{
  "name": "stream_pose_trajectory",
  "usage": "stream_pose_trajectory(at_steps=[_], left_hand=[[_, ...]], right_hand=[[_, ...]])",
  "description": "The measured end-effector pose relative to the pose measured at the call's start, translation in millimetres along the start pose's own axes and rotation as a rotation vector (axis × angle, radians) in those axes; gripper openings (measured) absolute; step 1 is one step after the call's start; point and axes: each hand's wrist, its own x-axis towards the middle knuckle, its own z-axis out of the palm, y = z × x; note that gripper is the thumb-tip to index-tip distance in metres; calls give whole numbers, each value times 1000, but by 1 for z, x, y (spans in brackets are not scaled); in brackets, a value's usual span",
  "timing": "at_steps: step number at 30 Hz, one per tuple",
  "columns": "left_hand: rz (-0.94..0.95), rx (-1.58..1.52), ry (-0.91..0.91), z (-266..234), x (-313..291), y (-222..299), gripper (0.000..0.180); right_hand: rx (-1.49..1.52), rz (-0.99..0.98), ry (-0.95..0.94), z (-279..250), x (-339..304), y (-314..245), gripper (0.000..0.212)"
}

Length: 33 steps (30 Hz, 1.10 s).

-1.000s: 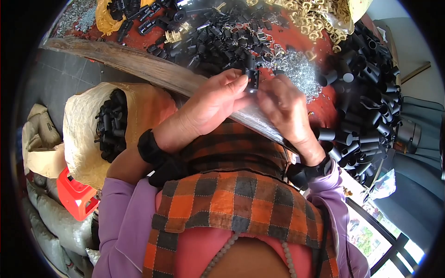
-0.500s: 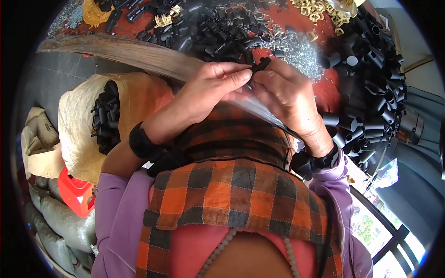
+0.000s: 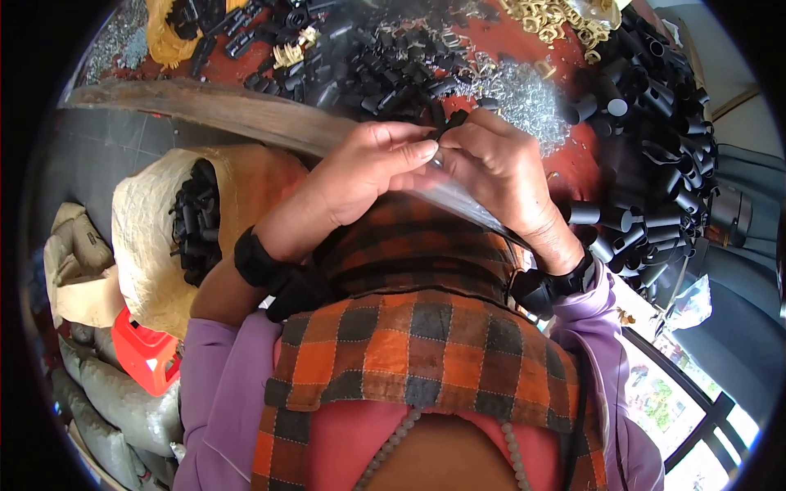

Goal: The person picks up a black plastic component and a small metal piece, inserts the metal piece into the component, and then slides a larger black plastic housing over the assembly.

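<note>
Just over the near edge of the worktable, both my hands are closed round one small black plastic part (image 3: 449, 124). The fingers and thumb of my left hand (image 3: 378, 155) pinch its left side. My right hand (image 3: 501, 160) grips it from the right with curled fingers, which hide most of its shape. Beyond my hands lies a pile of small black parts (image 3: 393, 78). Next to that, on the red tabletop (image 3: 577, 184), is a heap of shiny metal wire pieces (image 3: 524, 96).
Many black tubes (image 3: 647, 221) are piled on the right. Gold-coloured rings (image 3: 557, 20) lie at the far side. A wooden board (image 3: 205, 102) edges the table. At my left stand a sack (image 3: 135, 221) of black parts and a red plastic container (image 3: 147, 352).
Both hands keep hold of the black part, with small shifts of the fingers. The whole view has shifted slightly, so the sack and red container appear a little lower and further right.
</note>
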Motion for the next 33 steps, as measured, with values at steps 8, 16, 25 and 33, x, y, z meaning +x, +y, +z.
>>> stream_pose_trajectory(at_steps=[8, 16, 25, 33], left_hand=[[20, -86, -51, -4, -1, 1, 27], [8, -140, -21, -4, 2, 6, 23], [35, -200, 12, -6, 5, 5, 20], [81, -224, 74, -2, 7, 2, 19]], right_hand=[[168, 146, 54, -27, -13, 24, 10], [-170, -75, -80, -19, -13, 34, 14], [-440, -150, -209, 0, -10, 41, 16], [-461, -167, -160, 1, -11, 42, 14]])
